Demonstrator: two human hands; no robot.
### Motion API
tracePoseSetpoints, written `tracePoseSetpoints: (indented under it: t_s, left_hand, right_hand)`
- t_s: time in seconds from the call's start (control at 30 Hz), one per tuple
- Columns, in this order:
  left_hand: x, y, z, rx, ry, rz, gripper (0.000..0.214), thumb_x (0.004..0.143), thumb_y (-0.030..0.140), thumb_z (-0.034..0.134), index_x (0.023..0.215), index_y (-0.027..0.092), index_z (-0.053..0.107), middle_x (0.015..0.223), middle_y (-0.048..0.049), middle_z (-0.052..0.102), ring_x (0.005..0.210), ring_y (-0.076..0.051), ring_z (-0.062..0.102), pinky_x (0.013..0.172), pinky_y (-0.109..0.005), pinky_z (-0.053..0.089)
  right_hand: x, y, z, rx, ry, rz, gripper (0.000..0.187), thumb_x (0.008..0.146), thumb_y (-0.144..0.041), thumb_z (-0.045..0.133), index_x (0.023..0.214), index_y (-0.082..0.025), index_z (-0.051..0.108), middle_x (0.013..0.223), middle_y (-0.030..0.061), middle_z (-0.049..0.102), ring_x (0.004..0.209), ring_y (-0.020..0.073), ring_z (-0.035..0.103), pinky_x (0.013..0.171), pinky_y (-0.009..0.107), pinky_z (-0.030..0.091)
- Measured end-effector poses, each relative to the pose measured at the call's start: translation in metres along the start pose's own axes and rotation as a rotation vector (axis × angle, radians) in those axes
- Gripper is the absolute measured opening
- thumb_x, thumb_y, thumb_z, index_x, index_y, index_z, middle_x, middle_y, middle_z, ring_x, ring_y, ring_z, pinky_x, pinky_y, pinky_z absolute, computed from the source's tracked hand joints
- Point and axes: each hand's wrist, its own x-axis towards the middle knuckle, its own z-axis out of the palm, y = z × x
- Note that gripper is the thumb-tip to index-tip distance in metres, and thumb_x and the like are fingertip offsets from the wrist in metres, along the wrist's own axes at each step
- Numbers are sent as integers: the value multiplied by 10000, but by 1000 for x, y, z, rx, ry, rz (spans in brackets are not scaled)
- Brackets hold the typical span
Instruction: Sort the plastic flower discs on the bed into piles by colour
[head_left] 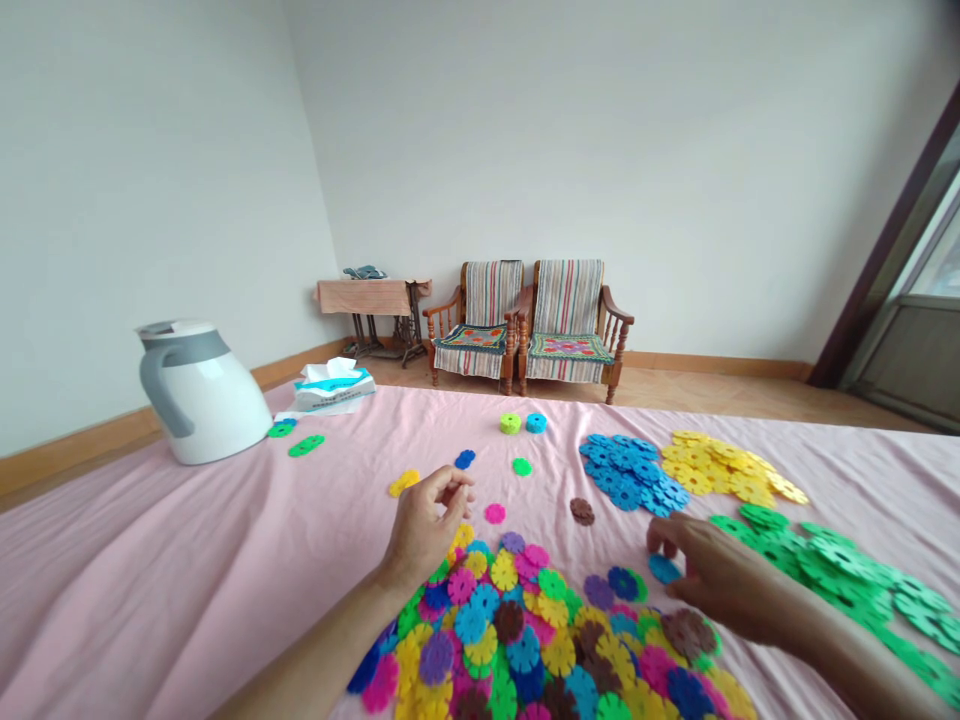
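A heap of mixed-colour plastic snowflake discs (540,640) lies on the pink cloth (187,560) in front of me. My left hand (429,525) hovers over the heap's far left edge, fingers curled in a pinch; what it holds is hidden. My right hand (720,575) rests at the heap's right side, fingertips closed on a blue disc (663,569). Sorted piles lie beyond: blue discs (630,472), yellow discs (724,468) and green discs (840,575).
A white kettle (195,390) and a tissue pack (332,384) stand at the far left. Loose discs (523,423) are scattered mid-table, including a brown one (582,511). Two wooden armchairs (529,325) and a small table (373,300) stand by the back wall.
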Motion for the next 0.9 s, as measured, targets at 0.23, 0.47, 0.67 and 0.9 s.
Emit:
tracePoseSetpoints:
  t_s: [0.23,0.47,0.67,0.9]
  left_hand:
    - [0,0,0,1,-4,-8,133,782,232,505,810,157,611,679,-12,650,539,-127,624,548,-222,506]
    - [-1,1,1,8,-15,-4,138,783,240,507,806,161,617,672,-14,653,546,-133,631,555,-228,512]
    - [-2,-2,2,26,-27,-2,131,791,232,505,828,160,608,692,-19,663,566,-138,643,562,-229,517]
    - [-2,-4,3,20,-39,-5,127,789,217,502,826,160,609,700,-20,665,576,-137,644,565,-227,525]
  right_hand:
    - [0,-6,-2,-28,28,-30,166,623,-119,483,762,-199,529,821,40,603,769,191,560,692,279,379]
    - [-1,-14,-8,-27,20,9,128,604,-115,477,697,-202,465,737,21,585,695,170,522,635,269,335]
    - [-1,-21,-20,17,-19,16,104,621,-136,499,622,-204,421,628,-18,520,608,136,450,558,250,274]
    - [6,-40,-23,237,73,4,59,713,-225,526,671,-191,501,554,-62,425,539,100,390,506,223,263]
